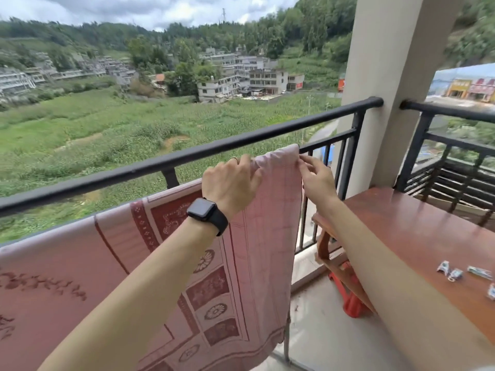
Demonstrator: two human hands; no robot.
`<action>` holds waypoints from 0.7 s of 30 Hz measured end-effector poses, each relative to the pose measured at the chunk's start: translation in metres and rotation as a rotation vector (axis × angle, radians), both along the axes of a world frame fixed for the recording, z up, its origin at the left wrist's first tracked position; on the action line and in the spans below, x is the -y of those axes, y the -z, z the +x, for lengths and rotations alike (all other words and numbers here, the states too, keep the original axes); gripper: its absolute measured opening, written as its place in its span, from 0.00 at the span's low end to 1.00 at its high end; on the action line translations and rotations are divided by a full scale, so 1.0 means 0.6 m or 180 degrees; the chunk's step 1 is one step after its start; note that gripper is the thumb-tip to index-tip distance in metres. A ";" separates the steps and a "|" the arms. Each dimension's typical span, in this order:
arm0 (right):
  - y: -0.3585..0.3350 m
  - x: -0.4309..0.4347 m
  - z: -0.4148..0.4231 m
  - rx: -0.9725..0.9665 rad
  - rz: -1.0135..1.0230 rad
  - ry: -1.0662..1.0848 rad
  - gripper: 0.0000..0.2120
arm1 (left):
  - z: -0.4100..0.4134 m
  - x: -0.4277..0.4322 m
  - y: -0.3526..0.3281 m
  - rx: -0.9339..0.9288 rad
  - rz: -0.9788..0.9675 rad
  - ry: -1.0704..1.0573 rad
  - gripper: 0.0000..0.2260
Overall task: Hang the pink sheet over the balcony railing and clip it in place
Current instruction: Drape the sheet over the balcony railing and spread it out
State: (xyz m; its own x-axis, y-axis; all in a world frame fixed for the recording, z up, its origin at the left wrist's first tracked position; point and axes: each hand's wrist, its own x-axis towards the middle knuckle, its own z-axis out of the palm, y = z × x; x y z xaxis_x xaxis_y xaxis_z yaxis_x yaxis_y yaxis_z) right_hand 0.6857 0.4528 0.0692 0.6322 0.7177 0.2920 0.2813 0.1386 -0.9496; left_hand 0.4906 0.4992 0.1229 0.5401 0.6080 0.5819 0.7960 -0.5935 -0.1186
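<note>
1. Railing [187, 156]: black top rail, bare all the way to the pillar [388, 76]. As far as I can tell the sheet isn't over it yet.
2. Pink sheet [267, 236]: its top edge runs just below the rail on the balcony side, and the rest hangs down. I'd lift the edge clear, push it across and let a fair share drop outside so the weight balances. Too little over and it'll likely slide back.
3. Counter [415, 231]: wooden, on the right, near the sheet's corner.
4. Left hand [230, 183]: fingers curled over the top edge, clamped on the fabric just short of the corner. Right hand [318, 180]: thumb and fingertips [305, 159] pinch the corner itself. Keep the edge taut between them and take it over level.
5. Clips [452, 274]: small, pale, loose on the counter, well apart from both hands. Settle the drape first, pin it with the left hand, and fetch a clip with the right, since that's the counter side.
</note>
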 end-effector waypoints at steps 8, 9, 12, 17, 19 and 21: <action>-0.015 0.006 0.086 0.0302 0.0292 0.0839 0.07 | 0.090 -0.001 -0.019 -0.0071 -0.0311 0.0084 0.18; -0.009 0.007 0.084 0.0239 0.0262 0.0738 0.06 | 0.103 -0.001 -0.023 -0.0074 -0.0393 0.0076 0.18; 0.023 0.015 0.063 -0.0116 -0.0050 -0.0084 0.10 | 0.139 -0.002 -0.030 -0.0042 -0.0631 0.0084 0.17; 0.086 0.036 0.066 -0.0293 -0.0465 -0.0521 0.11 | 0.181 -0.020 -0.036 0.0150 -0.0876 0.0226 0.14; 0.093 0.034 0.082 -0.0460 -0.0198 -0.0188 0.10 | 0.195 -0.025 -0.039 0.0226 -0.0982 0.0275 0.12; 0.077 0.025 0.095 -0.0416 0.0031 0.0071 0.10 | 0.209 -0.030 -0.041 0.0299 -0.1054 0.0265 0.10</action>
